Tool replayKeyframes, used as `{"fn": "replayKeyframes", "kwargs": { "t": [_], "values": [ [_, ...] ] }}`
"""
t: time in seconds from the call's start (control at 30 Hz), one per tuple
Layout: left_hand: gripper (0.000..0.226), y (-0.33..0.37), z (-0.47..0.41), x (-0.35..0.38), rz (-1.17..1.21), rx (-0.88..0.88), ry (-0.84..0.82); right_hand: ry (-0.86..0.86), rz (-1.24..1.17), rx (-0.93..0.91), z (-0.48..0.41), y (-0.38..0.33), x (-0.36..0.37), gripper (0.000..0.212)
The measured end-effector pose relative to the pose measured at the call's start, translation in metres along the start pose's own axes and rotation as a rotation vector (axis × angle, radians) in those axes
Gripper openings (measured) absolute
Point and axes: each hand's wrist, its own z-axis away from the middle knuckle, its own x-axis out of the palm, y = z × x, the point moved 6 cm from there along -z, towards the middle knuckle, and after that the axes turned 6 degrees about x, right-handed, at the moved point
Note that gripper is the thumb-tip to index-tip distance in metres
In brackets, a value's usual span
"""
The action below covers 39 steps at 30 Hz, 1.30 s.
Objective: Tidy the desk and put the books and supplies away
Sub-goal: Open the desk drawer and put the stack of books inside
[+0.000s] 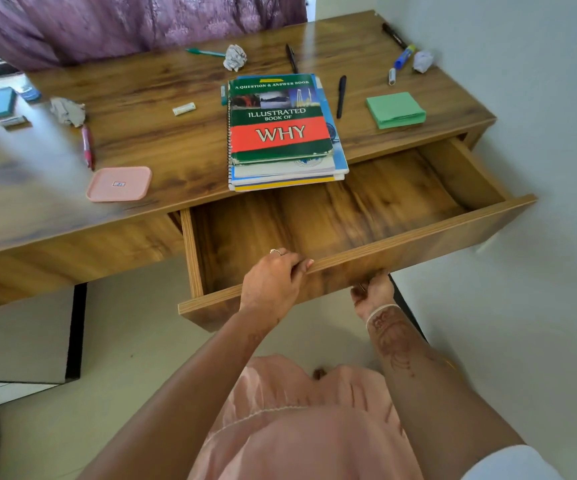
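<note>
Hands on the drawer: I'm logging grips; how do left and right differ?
The left hand hooks over the top edge of the drawer front, while the right hand grips its bottom edge from underneath. The left hand shows fully, with a ring; the right hand is partly hidden. Both hold the pulled-out drawer front.

An open drawer offers free access from above, its bare wooden floor showing from wall to wall. A stack of books juts over the desk edge above the drawer's back. The left hand and right hand grip its front panel; a white wall stands close on the right.
</note>
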Motion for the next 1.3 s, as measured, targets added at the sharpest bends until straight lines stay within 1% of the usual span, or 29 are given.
{"fn": "replayKeyframes", "kwargs": {
  "t": [0.07,0.1,0.17,0.2,0.23,0.3,0.33,0.37,0.43,0.47,0.53,0.63,0.7,0.87,1.0,1.13,1.3],
  "values": [
    [0.031,0.002,0.010,0.002,0.012,0.001,0.002,0.079,0.101,-0.055,0.019,0.000,-0.009,0.039],
    [0.029,0.003,0.014,0.002,0.022,0.003,0.005,0.146,0.118,-0.126,0.029,-0.003,-0.014,0.041],
    [0.027,0.005,0.018,0.002,0.042,0.002,0.004,0.318,0.144,-0.385,0.057,-0.017,-0.024,0.045],
    [0.026,0.007,0.020,0.002,0.048,-0.002,0.001,0.351,0.192,-0.538,0.075,-0.025,-0.025,0.047],
    [0.026,0.007,0.021,0.002,0.051,-0.009,-0.002,0.343,0.270,-0.687,0.090,-0.032,-0.022,0.051],
    [0.026,0.011,0.025,0.003,0.059,-0.022,-0.007,0.271,0.514,-0.960,0.117,-0.042,-0.014,0.057],
    [0.026,0.012,0.027,0.003,0.064,-0.033,-0.011,0.229,0.688,-1.071,0.125,-0.045,-0.007,0.058],
    [0.026,0.013,0.029,0.004,0.069,-0.045,-0.016,0.194,0.891,-1.171,0.129,-0.047,0.001,0.057],
    [0.026,0.015,0.032,0.005,0.074,-0.071,-0.028,0.137,1.290,-1.312,0.126,-0.044,0.015,0.045],
    [0.025,0.017,0.033,0.005,0.077,-0.082,-0.034,0.114,1.438,-1.328,0.124,-0.042,0.018,0.037],
    [0.024,0.019,0.037,0.006,0.075,-0.096,-0.041,0.090,1.595,-1.319,0.121,-0.040,0.018,0.035],
    [0.023,0.022,0.041,0.007,0.073,-0.120,-0.042,0.102,1.700,-1.381,0.124,-0.041,0.011,0.038],
    [0.023,0.024,0.043,0.007,0.066,-0.146,-0.043,0.074,1.735,-1.402,0.126,-0.043,0.009,0.037],
    [0.025,0.034,0.051,0.004,-0.024,-0.180,-0.013,-0.009,1.801,-1.343,0.127,-0.044,0.010,0.038],
    [0.029,0.041,0.056,0.002,-0.067,-0.220,-0.028,-0.122,1.825,-1.261,0.130,-0.051,0.012,0.040],
    [0.027,0.052,0.059,-0.008,-0.026,-0.269,0.036,-0.169,1.777,-1.274,0.143,-0.066,0.017,0.038],
    [0.024,0.062,0.053,-0.035,0.142,-0.305,0.184,-0.254,1.646,-1.276,0.163,-0.084,0.032,0.040]
  ]
}}
